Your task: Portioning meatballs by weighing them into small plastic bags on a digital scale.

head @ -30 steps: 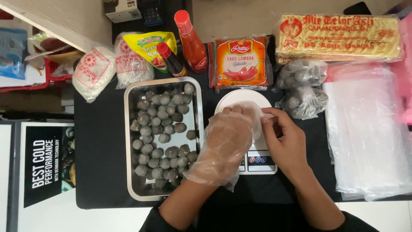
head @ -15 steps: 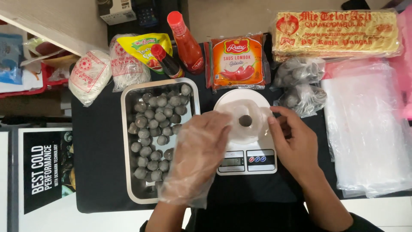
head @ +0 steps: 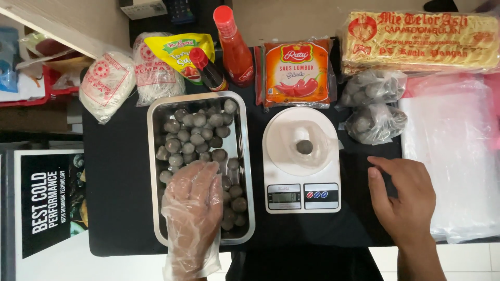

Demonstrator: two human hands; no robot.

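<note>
My left hand [head: 194,202], in a clear plastic glove, reaches into a steel tray [head: 154,156] full of several grey meatballs [head: 194,135], fingers down among them. A white kitchen scale [head: 301,184] stands to the right of the tray. On its platform lies an open clear plastic bag [head: 307,136] holding one meatball [head: 304,147]. My bare right hand [head: 403,200] rests flat on the black table right of the scale, holding nothing.
Two filled bags of meatballs [head: 372,106] lie right of the scale. A stack of clear plastic bags [head: 455,156] lies at far right. Sauce packets [head: 296,70], two sauce bottles [head: 233,47], noodle packs [head: 107,86] and a long yellow noodle package [head: 422,39] line the back.
My left hand left the scale and moved down-left into the tray of meatballs. My right hand let go of the bag and drew back to the table right of the scale.
</note>
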